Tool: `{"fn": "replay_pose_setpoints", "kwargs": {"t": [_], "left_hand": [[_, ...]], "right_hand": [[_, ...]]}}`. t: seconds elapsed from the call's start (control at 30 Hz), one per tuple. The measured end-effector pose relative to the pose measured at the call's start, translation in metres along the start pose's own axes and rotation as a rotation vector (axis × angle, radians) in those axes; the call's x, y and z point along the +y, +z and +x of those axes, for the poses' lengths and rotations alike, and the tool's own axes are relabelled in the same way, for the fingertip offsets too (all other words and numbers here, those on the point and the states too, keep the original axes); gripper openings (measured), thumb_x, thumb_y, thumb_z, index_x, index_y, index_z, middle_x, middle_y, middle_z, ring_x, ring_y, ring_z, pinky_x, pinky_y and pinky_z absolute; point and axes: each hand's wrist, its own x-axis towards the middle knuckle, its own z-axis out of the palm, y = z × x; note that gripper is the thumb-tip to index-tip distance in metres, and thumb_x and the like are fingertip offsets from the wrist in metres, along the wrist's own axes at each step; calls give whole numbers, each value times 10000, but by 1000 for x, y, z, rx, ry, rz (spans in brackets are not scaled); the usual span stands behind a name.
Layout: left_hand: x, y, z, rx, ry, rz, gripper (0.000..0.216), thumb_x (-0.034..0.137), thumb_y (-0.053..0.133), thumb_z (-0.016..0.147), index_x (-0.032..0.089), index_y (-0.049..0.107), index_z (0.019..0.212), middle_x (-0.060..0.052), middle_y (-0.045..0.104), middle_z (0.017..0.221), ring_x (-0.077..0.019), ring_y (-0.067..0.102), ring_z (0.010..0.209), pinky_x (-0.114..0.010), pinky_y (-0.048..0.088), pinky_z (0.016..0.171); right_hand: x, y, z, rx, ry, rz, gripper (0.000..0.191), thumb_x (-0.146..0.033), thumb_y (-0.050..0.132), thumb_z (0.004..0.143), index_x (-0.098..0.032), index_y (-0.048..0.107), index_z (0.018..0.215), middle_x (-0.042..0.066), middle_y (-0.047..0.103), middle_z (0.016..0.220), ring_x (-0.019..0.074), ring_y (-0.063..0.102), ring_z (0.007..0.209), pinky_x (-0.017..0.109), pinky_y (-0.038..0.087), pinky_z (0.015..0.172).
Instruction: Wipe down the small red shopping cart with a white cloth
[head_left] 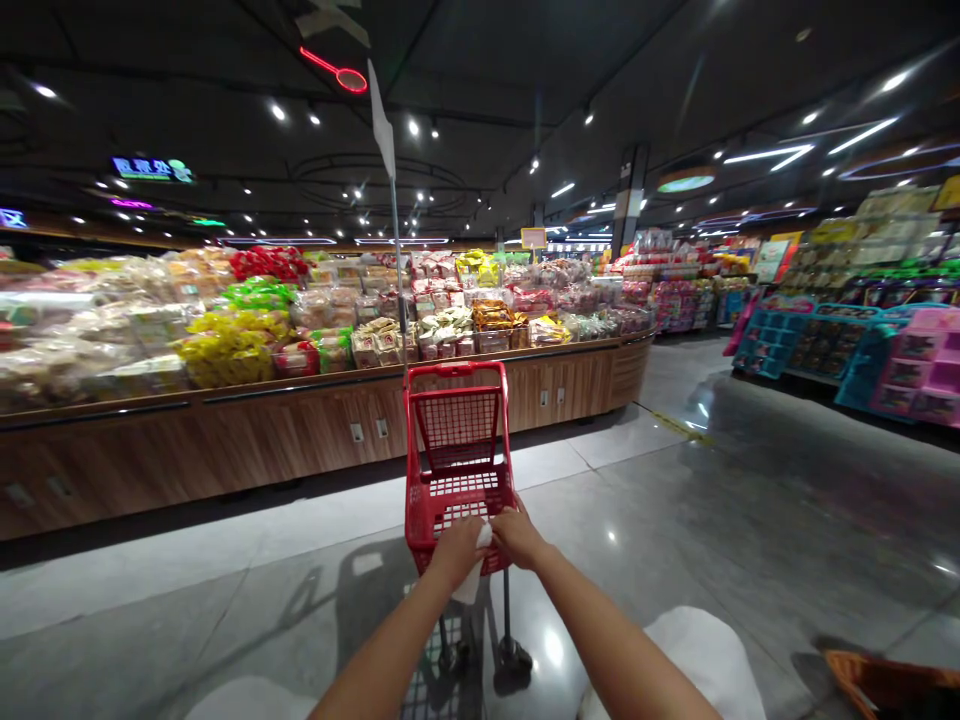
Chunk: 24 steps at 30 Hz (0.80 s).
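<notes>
A red shopping cart [414,470] with grid panels stands in front of me, its basket empty in view. My left hand [457,550] is closed on a crumpled white sheet, tissue or thin paper [469,586], which hangs below the fingers. From the other side, my right hand [517,538] pinches the same white sheet near its top. Both hands overlap the near edge of the cart's basket in view; whether they touch the cart I cannot tell.
Beyond the cart runs a long wood-panelled display counter [480,408] heaped with packaged snacks. A sign pole [398,270] rises behind the cart. Blue and pink display racks [806,340] stand at right. A brown basket [885,680] sits at lower right on the grey floor [675,520].
</notes>
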Motion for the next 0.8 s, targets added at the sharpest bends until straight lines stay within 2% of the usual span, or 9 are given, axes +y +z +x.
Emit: {"fn": "replay_pose_setpoints", "kwargs": {"t": [0.1, 0.2, 0.27, 0.37, 0.53, 0.6, 0.7, 0.8], "left_hand": [[-29, -9, -15, 2, 26, 70, 331, 317, 621, 812, 196, 570, 1115, -73, 631, 1131, -235, 565, 1064, -387, 418, 956], [-65, -21, -35, 73, 52, 169, 276, 271, 641, 797, 214, 590, 1062, -48, 649, 1074, -218, 568, 1058, -468, 289, 1080], [-78, -25, -44, 112, 58, 187, 263, 253, 645, 793, 217, 589, 1047, -39, 646, 1063, -210, 559, 1065, -463, 268, 1094], [-67, -21, -42, 98, -7, 161, 278, 282, 654, 788, 195, 583, 1042, -64, 627, 1097, -230, 544, 1073, -399, 375, 1003], [-10, -7, -19, 45, -46, 124, 273, 271, 610, 818, 165, 567, 1065, -105, 605, 1132, -252, 528, 1094, -386, 401, 949], [0, -7, -14, 11, -35, 128, 259, 249, 589, 828, 164, 567, 1071, -113, 607, 1125, -253, 538, 1078, -393, 415, 924], [-15, -14, -17, -17, 50, 138, 259, 273, 618, 807, 178, 587, 1046, -97, 624, 1096, -250, 549, 1067, -407, 408, 947], [-54, -28, -30, -12, 142, 156, 306, 300, 659, 774, 197, 596, 1055, -69, 641, 1065, -237, 549, 1067, -449, 301, 1067]], "right_hand": [[7, -5, -1, -28, -11, 6, 268, -348, 445, 920, -224, 679, 877, 21, 705, 890, 192, 557, 927, 411, 120, 1070], [10, -5, 0, -36, -11, 10, 264, -358, 452, 923, -228, 679, 894, 20, 702, 897, 193, 558, 942, 426, 100, 1073], [9, -2, 0, -23, -3, 10, 247, -351, 464, 918, -229, 678, 904, 22, 701, 910, 193, 557, 944, 434, 95, 1074], [3, 0, -1, -5, 6, -6, 236, -336, 471, 914, -217, 674, 899, 27, 699, 912, 196, 555, 947, 434, 92, 1078], [-12, 0, -5, 18, 30, -16, 228, -305, 460, 914, -211, 668, 898, 32, 693, 916, 206, 549, 972, 432, 72, 1084], [-14, 0, -7, 32, 33, -2, 231, -298, 452, 915, -212, 667, 904, 34, 688, 929, 203, 546, 968, 420, 99, 1074], [-11, 1, -9, 23, 19, 15, 245, -316, 447, 918, -216, 668, 882, 21, 684, 901, 192, 539, 940, 413, 130, 1058], [-5, -2, -10, 29, 10, 21, 239, -336, 458, 912, -221, 664, 877, 3, 676, 875, 186, 526, 938, 423, 121, 1059]]}}
